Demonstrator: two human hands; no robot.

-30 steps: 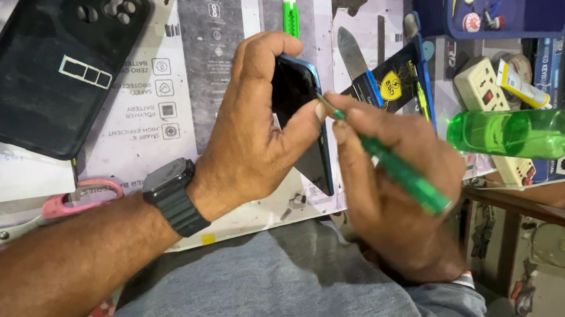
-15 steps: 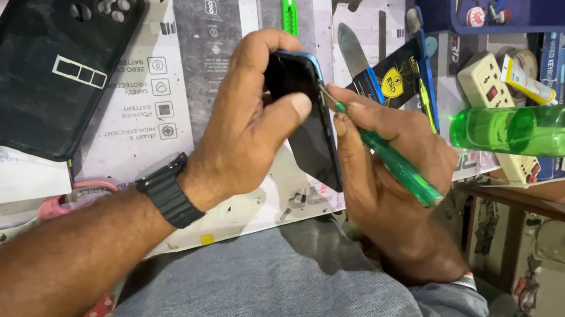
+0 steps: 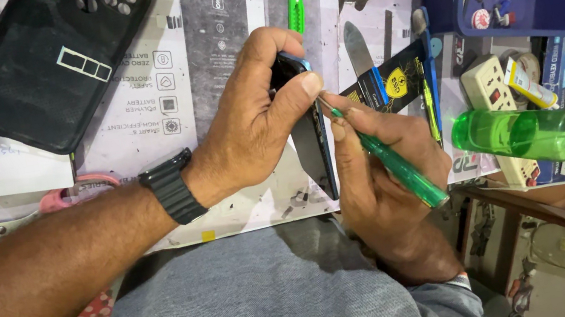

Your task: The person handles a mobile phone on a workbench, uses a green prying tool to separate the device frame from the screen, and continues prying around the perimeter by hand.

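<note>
**Both hands closed and meeting at centre**

The left forearm comes in bare from about 8 o'clock, angled up toward the middle, with a dark band around the wrist. The left hand (image 3: 253,121) is turned back-up, its fingers curled over and closed at 12 o'clock, the thumb stretched out toward 3 o'clock with its tip pressed flat. The right hand (image 3: 379,165) rises from about 5 o'clock, wrist bent, its back facing outward. Its fingers are pinched shut near the top, pointing toward 11 o'clock. The fingertips of the right hand lie just beside the left thumb tip.
</note>
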